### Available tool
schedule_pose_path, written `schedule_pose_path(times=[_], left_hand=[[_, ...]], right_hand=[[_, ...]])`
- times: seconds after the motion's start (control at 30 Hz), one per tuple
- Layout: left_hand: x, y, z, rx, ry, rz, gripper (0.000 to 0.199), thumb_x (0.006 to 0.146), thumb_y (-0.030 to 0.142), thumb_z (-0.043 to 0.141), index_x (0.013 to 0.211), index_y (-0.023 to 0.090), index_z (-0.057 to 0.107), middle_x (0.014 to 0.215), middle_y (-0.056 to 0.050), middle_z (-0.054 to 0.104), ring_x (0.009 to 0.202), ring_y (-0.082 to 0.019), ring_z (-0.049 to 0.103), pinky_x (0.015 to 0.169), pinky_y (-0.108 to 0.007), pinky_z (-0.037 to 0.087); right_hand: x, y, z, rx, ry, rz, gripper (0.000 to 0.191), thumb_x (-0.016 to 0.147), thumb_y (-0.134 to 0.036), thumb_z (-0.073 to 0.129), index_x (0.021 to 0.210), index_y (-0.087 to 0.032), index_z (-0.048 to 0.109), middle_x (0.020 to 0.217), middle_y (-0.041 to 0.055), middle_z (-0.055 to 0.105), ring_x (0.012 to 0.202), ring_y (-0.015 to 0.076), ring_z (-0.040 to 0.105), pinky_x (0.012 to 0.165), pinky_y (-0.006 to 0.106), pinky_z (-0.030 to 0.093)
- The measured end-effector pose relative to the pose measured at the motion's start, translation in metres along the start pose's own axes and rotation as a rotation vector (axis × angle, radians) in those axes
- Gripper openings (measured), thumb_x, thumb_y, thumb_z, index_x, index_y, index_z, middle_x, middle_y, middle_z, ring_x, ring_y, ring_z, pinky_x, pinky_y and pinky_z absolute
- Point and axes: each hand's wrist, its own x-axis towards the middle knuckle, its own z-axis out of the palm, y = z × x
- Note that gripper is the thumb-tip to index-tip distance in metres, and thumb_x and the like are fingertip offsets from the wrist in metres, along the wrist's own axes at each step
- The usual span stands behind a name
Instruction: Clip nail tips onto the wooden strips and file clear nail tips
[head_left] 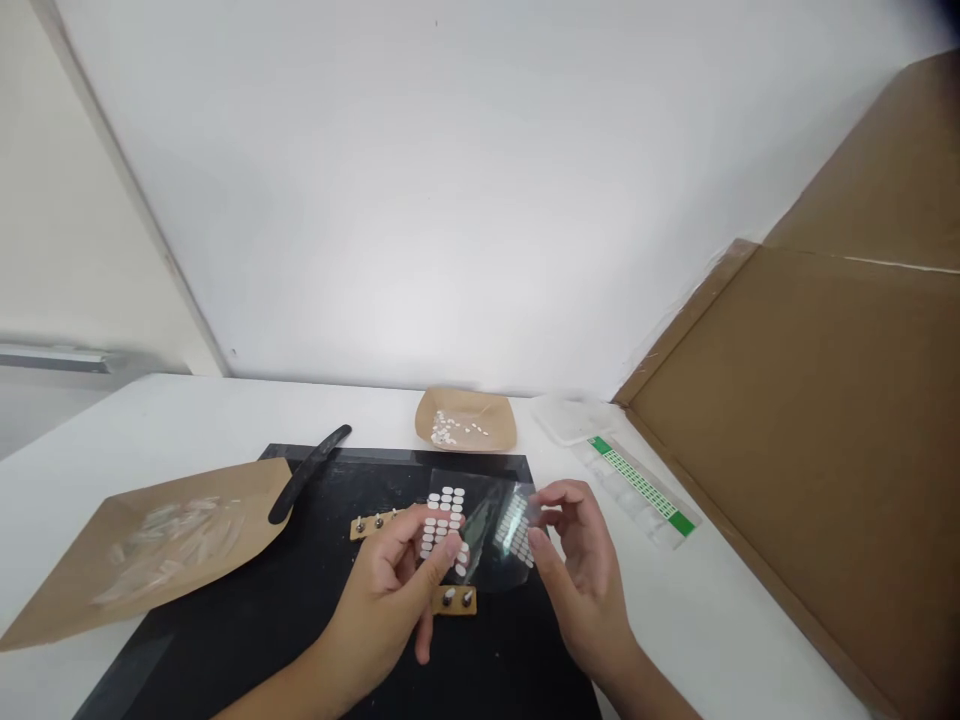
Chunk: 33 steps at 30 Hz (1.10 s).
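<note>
A clear plastic sheet of white oval stickers (447, 500) hangs over the black mat, bent in the middle so that its right part shines. My left hand (401, 575) is closed on its left part, the thumb pressed on the face among the ovals. At the right edge, my right hand (581, 560) has its thumb and fingers closed around the sheet. Under the sheet lie a tan strip with small dark studs (367, 525) and a second tan strip (465, 601). My left hand and the sheet partly hide both strips.
A brown paper tray (52, 590) with clear slender pieces lies left, a black curved handle (311, 473) by its edge. Behind the black mat (285, 640) stands a small brown tray (504, 415) with white bits. A clear bag with a green label (681, 522) and a cardboard wall (817, 400) are right.
</note>
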Motion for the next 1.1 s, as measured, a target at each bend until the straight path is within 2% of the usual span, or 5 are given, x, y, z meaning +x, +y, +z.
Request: schedule_pose_path(times=[0.17, 0.37, 0.73, 0.97, 1.1], left_hand=[[-0.002, -0.002, 0.003, 0.077, -0.021, 0.009, 0.048, 0.092, 0.062, 0.074, 0.107, 0.016, 0.073, 0.094, -0.003, 0.065, 0.034, -0.002, 0.054, 0.028, -0.012, 0.043], [-0.001, -0.005, 0.001, 0.104, -0.068, -0.016, 0.044, 0.096, 0.059, 0.071, 0.106, 0.016, 0.075, 0.086, -0.001, 0.062, 0.035, -0.001, 0.050, 0.029, -0.011, 0.043], [-0.002, -0.008, 0.000, 0.097, -0.039, 0.044, 0.033, 0.091, 0.046, 0.081, 0.107, 0.018, 0.077, 0.109, -0.010, 0.073, 0.041, -0.003, 0.053, 0.030, -0.014, 0.047], [-0.001, 0.008, -0.011, 0.466, 0.043, 0.666, 0.025, 0.090, 0.009, 0.068, 0.094, 0.026, 0.085, 0.099, -0.009, 0.077, 0.084, -0.022, 0.073, 0.062, -0.027, 0.060], [0.002, 0.008, -0.016, 0.520, 0.211, 0.679, 0.031, 0.091, 0.008, 0.062, 0.092, 0.027, 0.086, 0.117, -0.010, 0.068, 0.097, -0.024, 0.069, 0.072, -0.031, 0.060]], right_hand=[[0.008, -0.005, -0.014, -0.020, -0.166, -0.097, 0.035, 0.104, -0.039, 0.060, 0.137, -0.028, 0.057, 0.128, 0.0117, 0.061, 0.118, 0.0292, 0.062, 0.099, 0.044, 0.053], [0.008, -0.014, -0.017, 0.104, -0.447, 0.062, 0.020, 0.098, -0.040, 0.072, 0.110, -0.025, 0.069, 0.095, 0.0052, 0.070, 0.082, 0.0211, 0.066, 0.076, 0.033, 0.055], [0.006, 0.000, -0.007, 0.053, -0.144, 0.151, 0.019, 0.098, -0.041, 0.075, 0.097, -0.023, 0.070, 0.083, 0.0013, 0.068, 0.073, 0.0164, 0.063, 0.065, 0.027, 0.052], [0.007, -0.006, -0.012, -0.040, -0.174, -0.262, 0.012, 0.096, -0.016, 0.071, 0.099, -0.027, 0.070, 0.097, 0.0057, 0.072, 0.088, 0.0230, 0.069, 0.076, 0.038, 0.058], [0.004, -0.008, -0.013, -0.227, -0.114, -0.625, 0.031, 0.086, -0.002, 0.073, 0.100, -0.030, 0.073, 0.091, 0.0035, 0.074, 0.084, 0.0235, 0.070, 0.076, 0.042, 0.060]])
